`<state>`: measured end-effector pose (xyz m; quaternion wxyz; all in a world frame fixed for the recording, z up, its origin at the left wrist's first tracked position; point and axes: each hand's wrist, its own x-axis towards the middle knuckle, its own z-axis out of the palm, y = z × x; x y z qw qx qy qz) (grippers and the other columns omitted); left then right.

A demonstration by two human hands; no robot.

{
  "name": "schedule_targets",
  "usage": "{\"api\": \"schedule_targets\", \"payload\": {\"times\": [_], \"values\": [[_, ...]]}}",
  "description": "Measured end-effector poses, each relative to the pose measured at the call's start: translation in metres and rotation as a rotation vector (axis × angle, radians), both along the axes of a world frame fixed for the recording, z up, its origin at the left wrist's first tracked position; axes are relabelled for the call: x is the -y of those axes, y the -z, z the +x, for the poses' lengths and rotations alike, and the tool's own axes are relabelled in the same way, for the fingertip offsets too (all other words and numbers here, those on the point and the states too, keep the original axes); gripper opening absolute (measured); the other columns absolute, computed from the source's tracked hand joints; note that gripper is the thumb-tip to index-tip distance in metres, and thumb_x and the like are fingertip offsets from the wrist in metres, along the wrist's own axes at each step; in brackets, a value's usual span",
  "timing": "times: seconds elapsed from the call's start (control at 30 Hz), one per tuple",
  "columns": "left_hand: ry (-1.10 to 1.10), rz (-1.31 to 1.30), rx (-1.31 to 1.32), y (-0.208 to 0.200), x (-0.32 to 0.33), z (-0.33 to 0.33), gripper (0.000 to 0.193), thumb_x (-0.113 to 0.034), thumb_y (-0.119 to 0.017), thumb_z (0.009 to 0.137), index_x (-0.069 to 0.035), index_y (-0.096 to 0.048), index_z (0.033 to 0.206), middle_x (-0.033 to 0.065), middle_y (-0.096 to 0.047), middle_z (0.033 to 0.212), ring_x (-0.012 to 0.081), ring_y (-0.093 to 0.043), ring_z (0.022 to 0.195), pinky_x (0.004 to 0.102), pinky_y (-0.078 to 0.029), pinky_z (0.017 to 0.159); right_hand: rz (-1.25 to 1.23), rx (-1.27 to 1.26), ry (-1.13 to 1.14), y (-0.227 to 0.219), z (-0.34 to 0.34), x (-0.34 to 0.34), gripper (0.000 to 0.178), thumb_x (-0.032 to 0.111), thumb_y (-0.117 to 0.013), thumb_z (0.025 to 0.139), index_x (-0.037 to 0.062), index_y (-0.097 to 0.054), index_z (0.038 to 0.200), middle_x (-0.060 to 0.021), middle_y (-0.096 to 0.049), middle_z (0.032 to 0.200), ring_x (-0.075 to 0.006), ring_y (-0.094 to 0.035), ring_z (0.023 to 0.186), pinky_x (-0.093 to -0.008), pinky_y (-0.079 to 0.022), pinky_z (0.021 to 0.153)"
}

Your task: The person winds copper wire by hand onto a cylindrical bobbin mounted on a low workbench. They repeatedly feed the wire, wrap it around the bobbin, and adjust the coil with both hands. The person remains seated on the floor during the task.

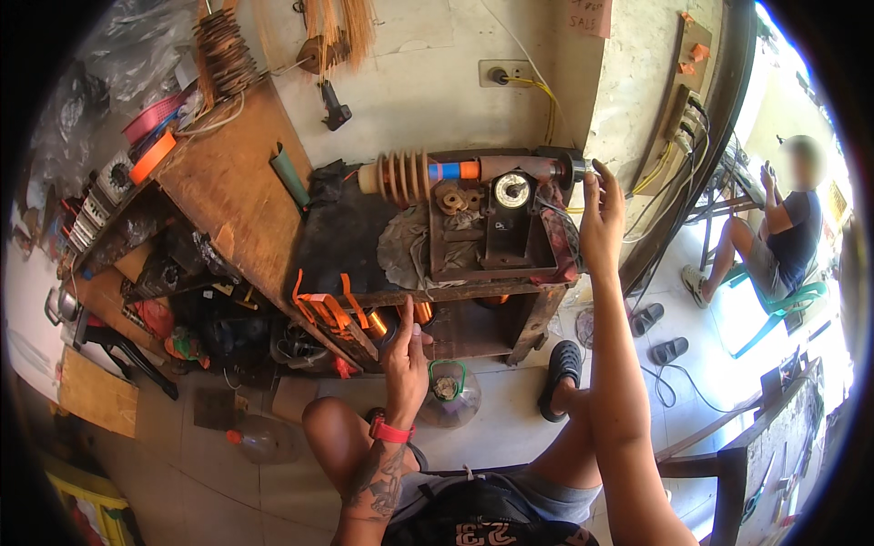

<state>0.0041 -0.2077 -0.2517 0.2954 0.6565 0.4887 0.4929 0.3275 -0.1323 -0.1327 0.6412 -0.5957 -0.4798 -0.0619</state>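
seen from above, a seated person's two bare hands are at a dark wooden desk [339, 247] against a pale wall. on its right half stands a rust-brown metal frame machine [446, 270]. along its top, a horizontal shaft carries a stack of brown ribbed discs [402, 176] at the left, then blue and orange bands, and ends at the right in a round black wheel [573, 168]. below the shaft is a round white dial [512, 189].

the right hand [602, 214] is raised beside the wheel, fingers loosely extended at its outer edge; whether they grip it cannot be told. the left hand [403, 371] is below the desk's front edge, index finger straight up, the others partly curled; any thin strand in it is too fine to make out. shiny copper-coloured spools [375, 322] sit just beyond it.

good handling here would seem to call for light, even pressure on the wheel, the left hand lined up with the discs, and fingers kept off the shaft.
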Motion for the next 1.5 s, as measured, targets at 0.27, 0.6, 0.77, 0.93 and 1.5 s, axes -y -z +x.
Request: {"api": "schedule_targets", "payload": {"times": [0.27, 0.6, 0.77, 0.93, 1.5], "values": [[0.018, -0.150, 0.122, -0.005, 0.004, 0.003, 0.052, -0.012, -0.047, 0.114, -0.025, -0.042, 0.164, 0.0044, -0.064, 0.089, 0.0085, -0.061, 0.075, 0.0278, -0.057, 0.069, 0.035, -0.015, 0.039, -0.005, 0.004, 0.005, 0.038, 0.033, -0.060, 0.109, 0.0067, -0.066, 0.136, -0.0193, -0.066, 0.121, -0.0302, -0.065, 0.110, -0.0401, -0.051, 0.095], [0.023, -0.157, 0.130, -0.003, 0.002, 0.003, 0.052, -0.014, -0.046, 0.115, -0.026, -0.040, 0.165, 0.0034, -0.063, 0.089, 0.0075, -0.061, 0.075, 0.0268, -0.059, 0.070, 0.055, -0.044, 0.045, -0.008, 0.006, 0.007, 0.036, 0.032, -0.061, 0.109, 0.0057, -0.067, 0.132, -0.0185, -0.066, 0.121, -0.0285, -0.066, 0.104, -0.0395, -0.053, 0.090], [0.028, -0.164, 0.144, -0.003, 0.003, 0.003, 0.052, -0.014, -0.046, 0.115, -0.026, -0.040, 0.165, 0.0029, -0.062, 0.091, 0.0071, -0.061, 0.077, 0.0262, -0.059, 0.070, 0.057, -0.067, 0.054, -0.008, 0.008, 0.007, 0.035, 0.031, -0.062, 0.108, 0.0045, -0.068, 0.130, -0.0178, -0.067, 0.119, -0.0272, -0.066, 0.101, -0.0388, -0.052, 0.088], [0.022, -0.211, 0.133, -0.005, 0.003, 0.002, 0.052, -0.014, -0.047, 0.114, -0.026, -0.040, 0.165, 0.0034, -0.063, 0.095, 0.0075, -0.063, 0.081, 0.0263, -0.060, 0.070, 0.088, -0.087, 0.035, -0.004, 0.011, 0.004, 0.034, 0.031, -0.062, 0.108, 0.0036, -0.068, 0.128, -0.0165, -0.068, 0.115, -0.0262, -0.065, 0.098, -0.0386, -0.052, 0.088], [0.020, -0.180, 0.100, -0.009, 0.005, 0.002, 0.051, -0.017, -0.046, 0.115, -0.025, -0.040, 0.165, 0.0054, -0.064, 0.097, 0.0095, -0.064, 0.084, 0.0284, -0.060, 0.069, 0.105, -0.054, 0.050, -0.002, 0.012, 0.002, 0.030, 0.029, -0.062, 0.108, 0.0036, -0.070, 0.123, -0.0173, -0.070, 0.112, -0.0270, -0.067, 0.095, -0.0378, -0.053, 0.083]]}}
